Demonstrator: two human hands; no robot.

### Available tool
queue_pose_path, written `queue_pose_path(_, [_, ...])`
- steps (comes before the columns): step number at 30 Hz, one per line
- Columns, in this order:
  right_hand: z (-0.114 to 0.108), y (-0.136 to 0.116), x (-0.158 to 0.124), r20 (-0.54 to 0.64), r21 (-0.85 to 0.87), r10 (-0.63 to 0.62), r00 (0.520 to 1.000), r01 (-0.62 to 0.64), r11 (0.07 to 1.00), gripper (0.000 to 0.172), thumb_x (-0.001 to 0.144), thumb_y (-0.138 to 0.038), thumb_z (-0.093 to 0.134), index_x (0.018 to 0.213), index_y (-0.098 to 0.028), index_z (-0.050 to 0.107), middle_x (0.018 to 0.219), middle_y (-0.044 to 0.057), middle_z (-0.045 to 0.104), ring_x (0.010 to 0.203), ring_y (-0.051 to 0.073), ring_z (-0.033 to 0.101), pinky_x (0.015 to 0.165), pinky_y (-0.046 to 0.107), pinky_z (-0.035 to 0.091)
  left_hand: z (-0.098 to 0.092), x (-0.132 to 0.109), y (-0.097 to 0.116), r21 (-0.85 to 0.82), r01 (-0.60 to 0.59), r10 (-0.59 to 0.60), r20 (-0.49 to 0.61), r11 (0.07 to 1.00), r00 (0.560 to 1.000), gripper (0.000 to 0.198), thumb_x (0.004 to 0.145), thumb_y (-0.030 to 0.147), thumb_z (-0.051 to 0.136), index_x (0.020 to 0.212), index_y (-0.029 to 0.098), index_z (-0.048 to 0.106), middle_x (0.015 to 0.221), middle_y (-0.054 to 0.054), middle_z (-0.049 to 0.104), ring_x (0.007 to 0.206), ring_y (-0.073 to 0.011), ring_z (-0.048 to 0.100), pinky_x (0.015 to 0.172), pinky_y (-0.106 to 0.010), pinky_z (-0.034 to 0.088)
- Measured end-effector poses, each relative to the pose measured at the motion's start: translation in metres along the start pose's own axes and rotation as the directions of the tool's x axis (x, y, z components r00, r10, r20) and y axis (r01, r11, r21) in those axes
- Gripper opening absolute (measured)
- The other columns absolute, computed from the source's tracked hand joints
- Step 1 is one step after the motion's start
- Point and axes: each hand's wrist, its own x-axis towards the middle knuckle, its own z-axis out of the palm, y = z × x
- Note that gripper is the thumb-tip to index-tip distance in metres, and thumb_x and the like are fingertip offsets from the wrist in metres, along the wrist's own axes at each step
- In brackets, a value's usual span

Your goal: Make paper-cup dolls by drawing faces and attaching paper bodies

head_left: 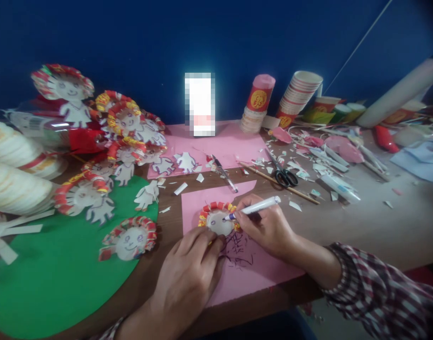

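Note:
A white marker (261,205) is held in a writing grip by my right hand (269,229), its dark tip at one of two drawn eyes on a paper-cup face (219,221). Curled red and yellow cup strips ring this face. My left hand (191,264) holds its lower left edge, fingers close together and bent over it; their tips are partly hidden. Beneath lies a pink sheet (273,278) with dark handwriting. A finished-looking cup face (129,243) with eyes and a smile lies left of my left hand, on a green sheet (64,283).
Black-handled scissors (286,177), a pen (224,173) and a wooden stick (278,183) lie beyond the pink sheet among paper scraps. Paper-cup stacks (296,97) stand behind. Several cup dolls (126,123) crowd the left, beside stacked cups (21,189). A pixelated upright screen (200,104) stands at the back.

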Motion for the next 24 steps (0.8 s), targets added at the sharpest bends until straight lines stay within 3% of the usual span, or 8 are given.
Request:
queue_pose_path(8, [-0.0003,-0.0017,0.0000,-0.063,0.187,0.073,0.995,-0.060,0.981,0.007,0.085,-0.024,0.054,0.081,-0.018,0.053,0.060,-0.002,0.059,0.050,0.009,0.055,0.047,0.020,0.042,-0.0011,0.0002,-0.0001,0.000,-0.006,0.006,0.002,1.000,1.000,0.022,0.090,0.023,0.050,0.105,0.015,0.065,0.101,-0.009,0.063,0.099,-0.0259,0.055,0.077,-0.040,0.055])
queue_pose_path(24, [0.0009,-0.0007,-0.0004,-0.017,0.090,-0.014,1.000,0.016,0.996,0.002,0.082,-0.019,0.053,0.080,-0.017,0.052,0.065,-0.002,0.053,0.053,0.009,0.046,0.047,0.022,0.037,0.0008,0.0008,-0.0004,-0.045,-0.002,0.002,-0.005,0.999,1.000,0.020,0.088,0.021,0.054,0.103,0.013,0.064,0.104,-0.007,0.065,0.100,-0.0256,0.055,0.083,-0.042,0.055])
